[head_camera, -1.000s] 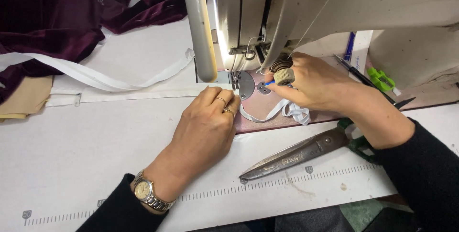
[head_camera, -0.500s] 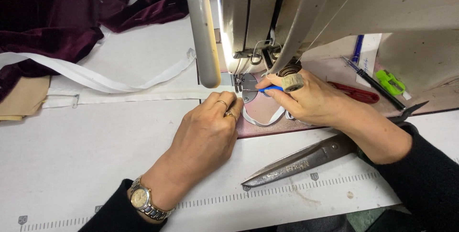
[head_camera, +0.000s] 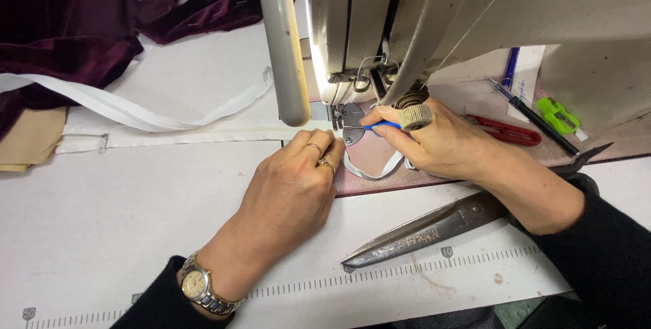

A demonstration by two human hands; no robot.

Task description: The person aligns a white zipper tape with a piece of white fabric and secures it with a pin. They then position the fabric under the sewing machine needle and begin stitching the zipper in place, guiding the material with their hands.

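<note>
My left hand [head_camera: 288, 193] lies flat on the white table, fingertips pressing a white fabric strip [head_camera: 169, 139] just left of the sewing machine's presser foot [head_camera: 349, 122]. Two rings are on its fingers and a metal watch [head_camera: 200, 292] is on the wrist. My right hand [head_camera: 441, 142] pinches a small blue-handled tool [head_camera: 383, 125] whose tip points at the presser foot; a thimble [head_camera: 413, 115] sits on one finger. A loop of white tape [head_camera: 373, 169] lies under both hands on the machine bed.
Large metal shears [head_camera: 434, 227] lie on the table under my right forearm. The grey sewing machine [head_camera: 434, 24] fills the top. Dark maroon velvet [head_camera: 61, 30] is piled at top left, tan fabric [head_camera: 27, 139] at left. Red snips [head_camera: 505, 131], pens and a green clip [head_camera: 556, 115] lie at right.
My right hand has lifted the blue tool closer to the presser foot. My left hand stays on the strip, fingertips a little nearer the foot.
</note>
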